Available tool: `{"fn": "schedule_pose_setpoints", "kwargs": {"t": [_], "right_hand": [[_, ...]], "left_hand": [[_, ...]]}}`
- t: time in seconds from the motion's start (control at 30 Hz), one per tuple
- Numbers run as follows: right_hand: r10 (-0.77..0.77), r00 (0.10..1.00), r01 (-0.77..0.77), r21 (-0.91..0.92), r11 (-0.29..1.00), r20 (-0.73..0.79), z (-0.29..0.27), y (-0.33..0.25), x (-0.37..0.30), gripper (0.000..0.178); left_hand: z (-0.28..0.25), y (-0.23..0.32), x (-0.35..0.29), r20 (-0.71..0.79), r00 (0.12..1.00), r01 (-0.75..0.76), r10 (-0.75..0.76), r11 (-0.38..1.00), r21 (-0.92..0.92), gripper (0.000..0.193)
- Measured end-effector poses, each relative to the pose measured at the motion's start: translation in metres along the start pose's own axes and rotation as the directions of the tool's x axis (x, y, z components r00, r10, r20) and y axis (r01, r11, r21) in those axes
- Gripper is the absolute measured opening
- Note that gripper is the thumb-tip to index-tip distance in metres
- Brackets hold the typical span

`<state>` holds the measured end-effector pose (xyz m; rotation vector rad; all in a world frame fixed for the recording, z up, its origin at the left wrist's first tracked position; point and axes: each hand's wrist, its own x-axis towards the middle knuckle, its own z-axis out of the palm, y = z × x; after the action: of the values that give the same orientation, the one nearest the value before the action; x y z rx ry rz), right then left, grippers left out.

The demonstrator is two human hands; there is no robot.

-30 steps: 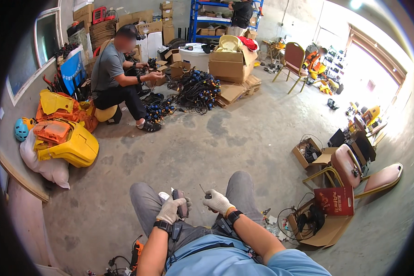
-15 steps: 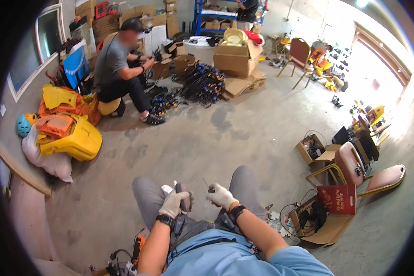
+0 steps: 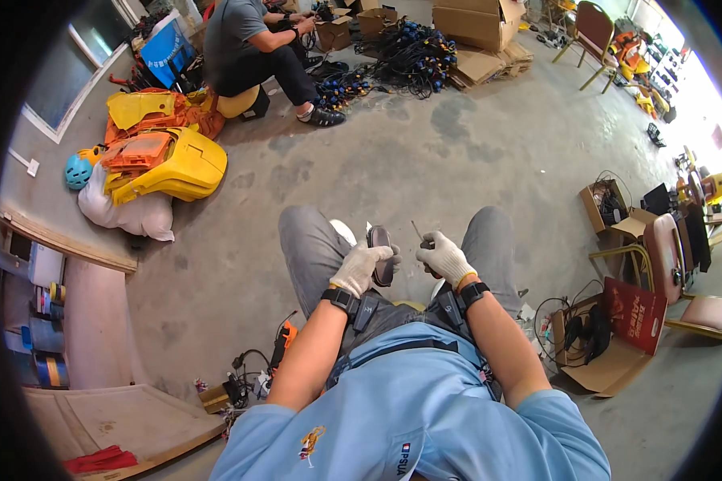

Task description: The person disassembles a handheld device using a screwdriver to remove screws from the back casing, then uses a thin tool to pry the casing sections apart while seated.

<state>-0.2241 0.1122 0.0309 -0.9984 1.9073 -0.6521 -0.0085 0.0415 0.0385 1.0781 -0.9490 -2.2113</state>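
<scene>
I sit with my knees in grey trousers spread apart. My left hand (image 3: 363, 267), in a white glove, grips a small dark oblong device (image 3: 379, 253) held upright between my knees. My right hand (image 3: 444, 258), also gloved, is closed around a thin tool, likely a screwdriver (image 3: 419, 234), whose tip points up and left toward the device. A black watch sits on each wrist.
Another person (image 3: 249, 40) sits at the back beside dark cable bundles (image 3: 413, 52) and cardboard boxes (image 3: 477, 24). Yellow and orange plastic shells (image 3: 162, 156) lie at left. An open box with cables (image 3: 598, 353) and chairs (image 3: 682, 264) stand at right. Small tools and wires (image 3: 253, 381) lie by my left side.
The view has tilted down, so my hands sit higher and larger in the picture. Both hands have stayed close together over my lap, still holding the device and the tool.
</scene>
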Motion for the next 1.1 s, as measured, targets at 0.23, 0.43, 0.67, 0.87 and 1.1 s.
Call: {"fn": "schedule_pose_setpoints", "kwargs": {"t": [0.23, 0.43, 0.67, 0.87, 1.1], "right_hand": [[-0.03, 0.998, 0.034, -0.084, 0.996, 0.047, 0.004, -0.009, -0.013, 0.056], [-0.022, 0.999, 0.025, -0.107, 0.994, 0.034, 0.005, -0.004, -0.02, 0.053], [0.054, 0.998, -0.055, -0.094, 0.994, -0.01, -0.003, 0.004, -0.022, 0.055], [0.036, 0.997, -0.05, -0.257, 0.965, -0.062, 0.005, -0.001, -0.03, 0.06], [0.16, 0.981, -0.153, -0.07, 0.986, 0.107, 0.001, 0.011, -0.017, 0.046]], "left_hand": [[-0.001, -0.014, -0.005, -0.045, 0.998, 0.044, -0.044, 0.999, 0.02, 0.036], [-0.002, -0.019, 0.021, -0.031, 0.993, 0.116, -0.114, 0.99, 0.08, 0.027], [-0.015, -0.04, 0.052, 0.02, 0.994, 0.105, -0.105, 0.994, -0.022, 0.029], [-0.027, -0.039, 0.055, -0.005, 0.997, 0.079, -0.081, 0.984, -0.158, 0.026], [-0.027, -0.031, 0.056, -0.008, 0.993, 0.113, -0.116, 0.979, -0.169, 0.024]]}}
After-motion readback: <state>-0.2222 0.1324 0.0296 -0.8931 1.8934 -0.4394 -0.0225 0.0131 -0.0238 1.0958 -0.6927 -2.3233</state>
